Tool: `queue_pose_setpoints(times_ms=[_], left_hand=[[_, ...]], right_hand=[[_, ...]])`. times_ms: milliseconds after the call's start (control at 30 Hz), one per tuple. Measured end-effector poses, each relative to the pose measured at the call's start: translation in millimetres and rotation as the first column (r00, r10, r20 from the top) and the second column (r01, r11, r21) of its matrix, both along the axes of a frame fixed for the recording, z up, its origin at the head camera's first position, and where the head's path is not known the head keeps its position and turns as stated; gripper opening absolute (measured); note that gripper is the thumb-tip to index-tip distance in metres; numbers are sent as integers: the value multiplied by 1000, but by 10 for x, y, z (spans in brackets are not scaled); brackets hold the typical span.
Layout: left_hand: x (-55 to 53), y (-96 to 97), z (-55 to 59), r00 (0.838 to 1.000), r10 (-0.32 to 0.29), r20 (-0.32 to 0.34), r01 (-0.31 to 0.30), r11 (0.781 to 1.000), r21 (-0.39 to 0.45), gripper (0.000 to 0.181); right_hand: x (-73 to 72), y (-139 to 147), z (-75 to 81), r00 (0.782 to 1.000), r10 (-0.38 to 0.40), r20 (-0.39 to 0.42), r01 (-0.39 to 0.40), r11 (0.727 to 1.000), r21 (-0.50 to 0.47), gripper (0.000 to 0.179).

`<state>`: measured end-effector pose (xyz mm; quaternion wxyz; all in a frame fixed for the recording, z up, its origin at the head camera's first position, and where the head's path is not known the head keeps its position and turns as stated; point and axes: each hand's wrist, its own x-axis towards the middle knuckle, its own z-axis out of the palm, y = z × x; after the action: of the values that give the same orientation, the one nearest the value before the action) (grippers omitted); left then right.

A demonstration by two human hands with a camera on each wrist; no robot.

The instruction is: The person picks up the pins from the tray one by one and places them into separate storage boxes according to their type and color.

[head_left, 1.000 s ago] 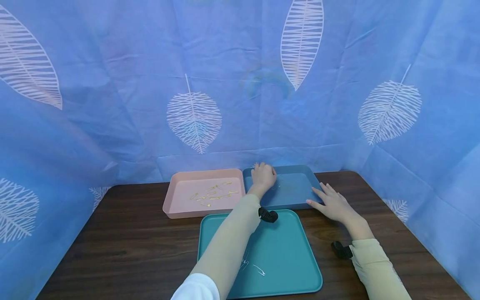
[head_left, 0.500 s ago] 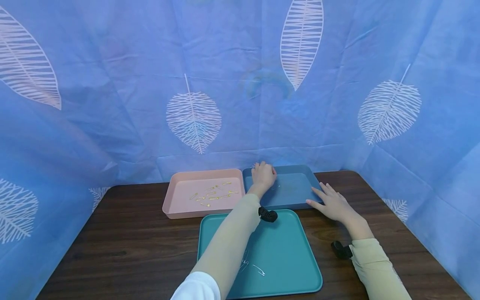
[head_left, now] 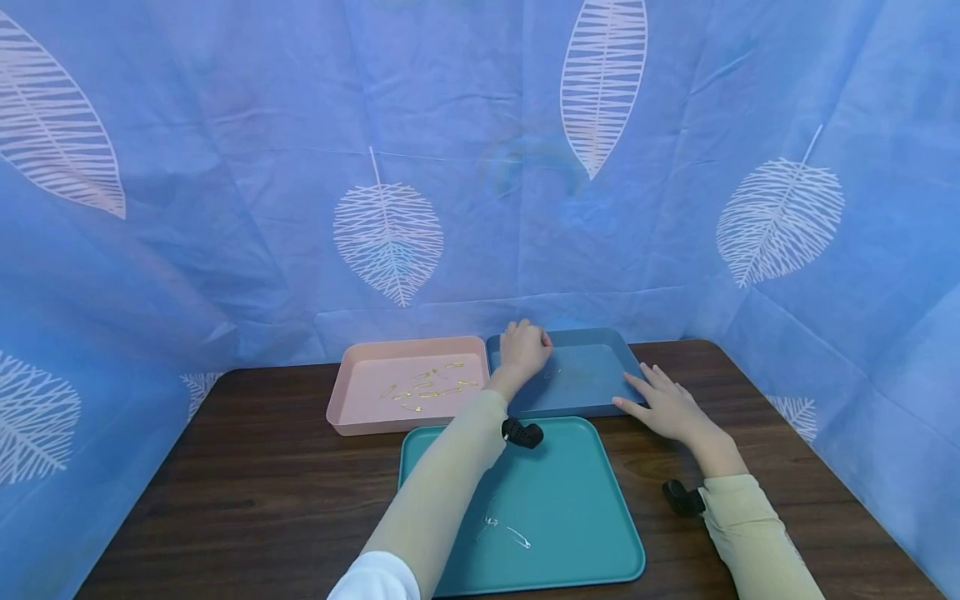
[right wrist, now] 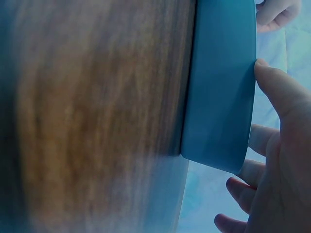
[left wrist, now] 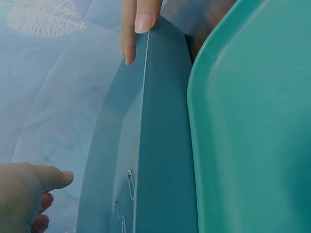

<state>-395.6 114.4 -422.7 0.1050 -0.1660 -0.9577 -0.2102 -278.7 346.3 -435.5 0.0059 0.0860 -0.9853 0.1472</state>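
My left hand [head_left: 525, 348] is over the left part of the blue tray [head_left: 596, 375]. In the left wrist view its thumb points out straight, the other fingers are loosely curled, and nothing shows between them. Several silver safety pins [left wrist: 130, 184] lie in that tray. Spread fingers of my right hand [head_left: 667, 406] touch the tray's right end; the right wrist view shows the thumb at its rim. More silver safety pins [head_left: 519, 538] lie on the teal tray [head_left: 562, 483] nearer to me, partly beside my left forearm.
A pink tray [head_left: 343, 414] with several gold safety pins [head_left: 429, 395] stands left of the blue one, side by side. All three trays are on a dark wooden table [head_left: 247, 483]. A blue leaf-patterned cloth [head_left: 487, 233] hangs behind and at both sides.
My left hand and forearm have shifted slightly left and up, uncovering more of the silver safety pins on the teal tray. The right hand stays at the blue tray's right end.
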Motion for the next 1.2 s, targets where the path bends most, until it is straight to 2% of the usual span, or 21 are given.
queue_pose_setpoints(times_ms=[267, 600, 900, 1033, 1200], left_hand=[[135, -111, 54, 996, -56, -75, 54, 998, -21, 11], [349, -330, 157, 978, -127, -168, 116, 991, -70, 11], [588, -615, 156, 942, -229, -246, 206, 972, -118, 8], [725, -739, 132, 929, -282, -239, 256, 957, -137, 9], [874, -862, 111, 910, -340, -238, 321, 940, -116, 9]], right_hand=[[2, 0, 1, 1000, 5, -5, -5, 1000, 0, 77], [1, 1, 9, 1000, 5, 4, -4, 1000, -5, 77], [-4, 11, -10, 1000, 6, 1, -6, 1000, -5, 77], [-8, 15, -17, 1000, 9, 3, -9, 1000, -11, 76], [-3, 12, -9, 1000, 12, 6, -11, 1000, -14, 77]])
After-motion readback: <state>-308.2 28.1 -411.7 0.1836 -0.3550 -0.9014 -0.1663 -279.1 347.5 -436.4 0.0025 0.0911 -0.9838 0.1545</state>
